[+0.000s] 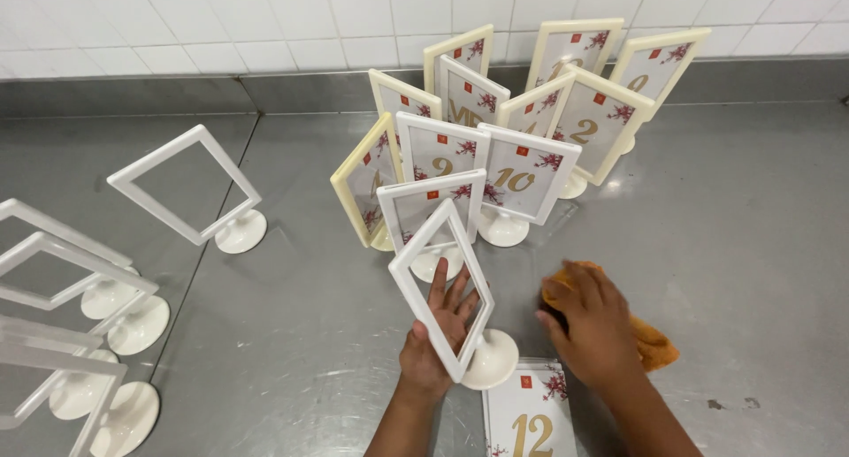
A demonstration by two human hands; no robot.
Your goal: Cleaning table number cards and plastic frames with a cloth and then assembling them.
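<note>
**Ana:** At the near edge of the counter [752, 245], what has each hand got?

**Ben:** Left hand [436, 333] is spread nearly flat, fingers [439, 280] pressed behind the clear pane of an empty white frame [442, 285] on a round foot [492, 358]; the thumb looks hooked round the lower frame edge, so the stand is steadied and tilted rather than gripped tight. Right hand [591, 320] is curled down over an orange cloth [650, 340], bunching it against the steel, well apart from the frame

**Ana:** And right below them?

**Ben:** A loose numbered card with red blossom print [529, 413] lies flat between the two wrists, just beside the foot of the held stand

**Ana:** Further out?

**Ben:** Behind the held stand is a tight cluster of white and cream stands with cards in them [495, 139], reaching back to the tiled wall [265, 24]. Off to the left, one empty white stand [186, 185] sits alone, and a row of more empty stands [71, 316] runs along the left edge

**Ana:** So how far along would you say?

**Ben:** My guess is partway. About five frames show empty and one card is out, while roughly ten behind are filled. Whether the bare panes have been wiped, I cannot tell
</note>
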